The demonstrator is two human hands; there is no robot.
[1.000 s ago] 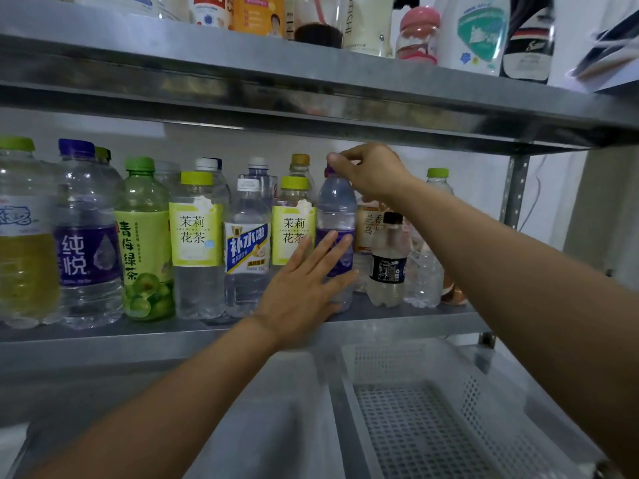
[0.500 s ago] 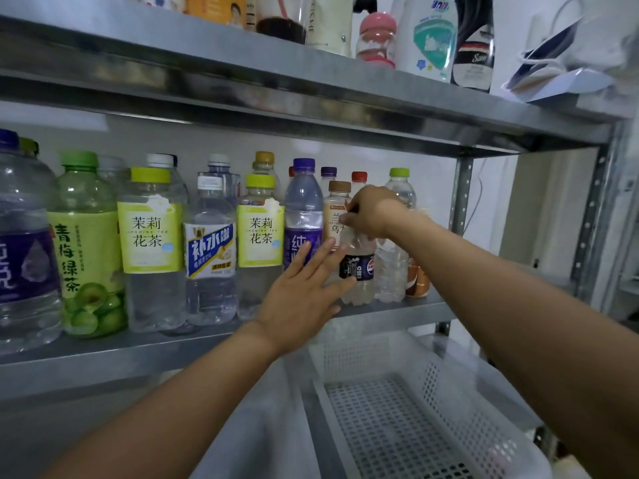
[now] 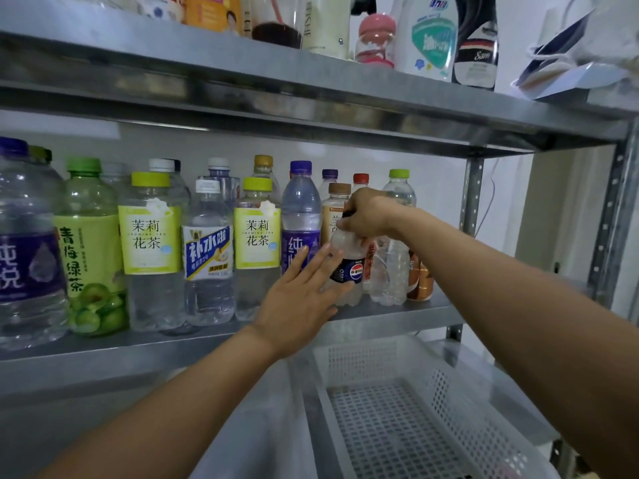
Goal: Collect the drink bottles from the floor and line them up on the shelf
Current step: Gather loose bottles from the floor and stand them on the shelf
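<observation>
Since a second ago, your right hand (image 3: 368,216) has left the cap of the purple-label water bottle (image 3: 301,216) and come down onto the small Pepsi bottle (image 3: 350,271) beside it. Your view has swung right, so the far-left bottles now run off the edge.

- Right hand: fingers curled over the top of the small Pepsi bottle, gripping its neck and cap. The cap itself is hidden.
- Left hand (image 3: 299,300): flat, fingers straight and slightly spread. The fingertips rest against the small bottle's left side and the lower label of the purple-label water bottle.
- Small Pepsi bottle: front row of the middle shelf (image 3: 103,354), near its right end, leaning slightly. Its base looks to be on the shelf, but you cannot tell for sure.
- Just behind it stands a brown-cap bottle (image 3: 337,205). A green-cap clear bottle (image 3: 401,191) stands to its right.
- Left of the purple-label water bottle is a jasmine tea bottle (image 3: 257,236), then more bottles standing upright in a row.
- A white perforated basket (image 3: 449,392) sits below the shelf, under your right forearm.
</observation>
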